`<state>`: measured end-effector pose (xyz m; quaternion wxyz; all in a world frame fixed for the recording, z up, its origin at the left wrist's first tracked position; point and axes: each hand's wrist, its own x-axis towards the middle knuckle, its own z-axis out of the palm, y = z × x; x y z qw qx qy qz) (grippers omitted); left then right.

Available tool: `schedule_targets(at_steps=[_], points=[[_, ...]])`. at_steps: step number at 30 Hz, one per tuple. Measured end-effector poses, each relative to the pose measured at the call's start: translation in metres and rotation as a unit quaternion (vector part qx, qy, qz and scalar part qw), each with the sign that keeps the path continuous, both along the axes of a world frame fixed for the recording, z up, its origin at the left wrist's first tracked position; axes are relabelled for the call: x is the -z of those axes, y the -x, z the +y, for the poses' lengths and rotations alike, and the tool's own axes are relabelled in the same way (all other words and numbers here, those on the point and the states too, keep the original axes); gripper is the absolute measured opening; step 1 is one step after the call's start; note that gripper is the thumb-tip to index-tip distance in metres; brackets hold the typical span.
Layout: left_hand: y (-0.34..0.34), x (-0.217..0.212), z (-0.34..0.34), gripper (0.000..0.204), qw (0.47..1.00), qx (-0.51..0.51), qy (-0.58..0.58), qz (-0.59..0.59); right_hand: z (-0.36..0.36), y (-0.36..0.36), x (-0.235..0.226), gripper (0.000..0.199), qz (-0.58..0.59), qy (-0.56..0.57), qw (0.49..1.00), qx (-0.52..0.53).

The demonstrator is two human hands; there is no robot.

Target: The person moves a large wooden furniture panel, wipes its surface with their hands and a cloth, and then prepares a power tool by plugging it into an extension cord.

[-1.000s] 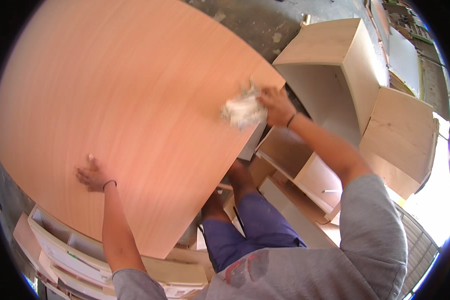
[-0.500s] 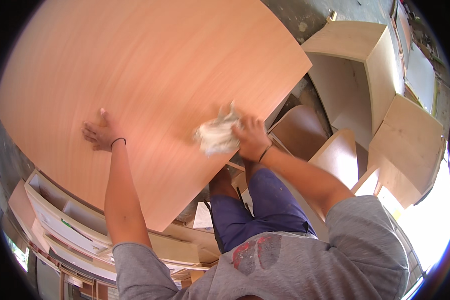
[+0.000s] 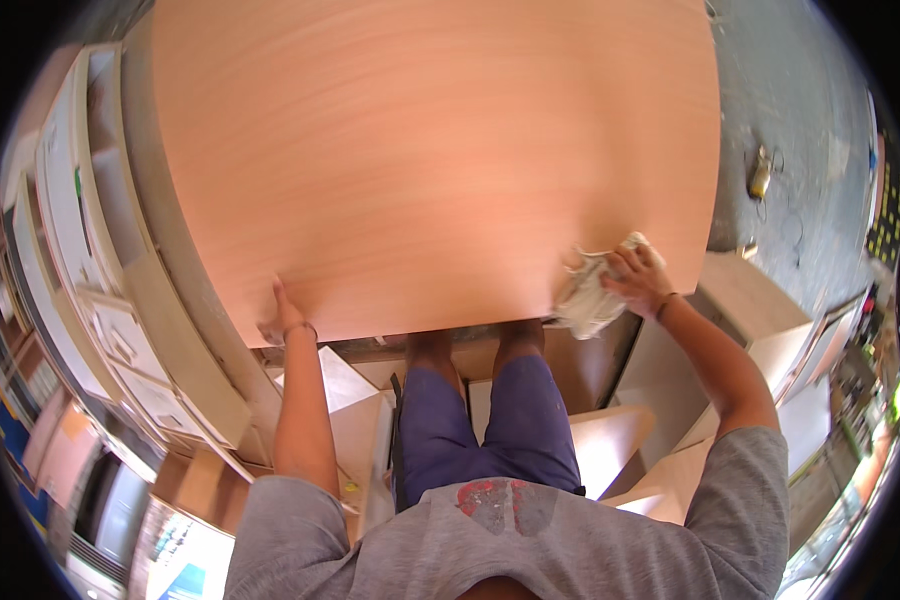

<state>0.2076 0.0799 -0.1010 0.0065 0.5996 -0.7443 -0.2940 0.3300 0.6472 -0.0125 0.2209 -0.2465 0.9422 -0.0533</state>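
Observation:
A large flat panel (image 3: 430,180) with a light orange wood-grain face lies before me. Near its left front corner, my left hand (image 3: 285,316) rests on the surface, thumb stretched out and apart from the fingers, holding nothing. Over at the right front edge, my right hand (image 3: 638,280) grips a crumpled off-white rag (image 3: 590,292) against the panel. Part of the cloth hangs past the edge toward me.
Drawer-like wooden units (image 3: 160,300) line the left side. Pale wooden cabinet pieces (image 3: 750,300) stand at the right, with curved boards (image 3: 610,440) beside my legs. A small yellowish tool with a cord (image 3: 760,178) lies on the grey floor (image 3: 800,90).
My view has turned, so the panel now appears straight ahead. The right hand has carried the rag to the right along the front edge. My left hand is now nearer the panel's front corner.

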Motion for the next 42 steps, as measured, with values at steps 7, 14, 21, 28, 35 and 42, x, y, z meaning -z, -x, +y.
schedule_targets(at_steps=[7,14,21,28,35,42], points=[[-0.081,0.000,0.014,0.060,0.914,-0.216,-0.260,0.226,-0.092,0.180,0.014,0.025,0.143,0.108,0.982,-0.064],[-0.088,-0.009,0.017,0.042,0.879,-0.213,-0.359,0.232,-0.143,0.335,0.011,0.033,0.156,0.021,0.980,0.121],[-0.093,-0.023,0.012,0.045,0.867,-0.218,-0.391,0.220,-0.086,0.069,0.002,0.033,0.022,0.019,0.999,0.025],[-0.100,-0.034,0.020,0.045,0.887,-0.161,-0.389,0.191,-0.077,0.189,0.009,0.031,0.061,-0.027,0.996,0.061],[-0.083,-0.039,0.026,0.040,0.872,-0.158,-0.410,0.215,-0.091,0.429,0.011,0.045,0.138,-0.066,0.969,0.194],[-0.086,-0.034,0.014,0.040,0.873,-0.151,-0.411,0.214,-0.017,0.074,0.036,0.048,0.030,-0.079,0.996,-0.030]])
